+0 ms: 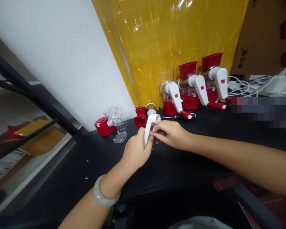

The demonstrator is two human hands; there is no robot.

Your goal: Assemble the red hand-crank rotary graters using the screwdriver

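Observation:
My left hand [137,151] is closed around a white crank handle [148,125], holding it upright over the black table. The fingertips of my right hand [173,134] are pinched together at the handle's side; whatever small piece they hold is too small to make out. Behind the handle lie a red hopper [140,117] and a drum grater [151,108] with a white end. A screwdriver [184,116] with a yellow and black grip rests just beyond my right hand. A few tiny screws [156,142] are scattered below my fingers.
Three rotary graters [190,98] with white cranks stand along the back right. At the back left are a red base [105,126] and clear plastic parts [114,114]. White cables [250,86] lie at the right. A metal shelf frame [33,92] borders the left side.

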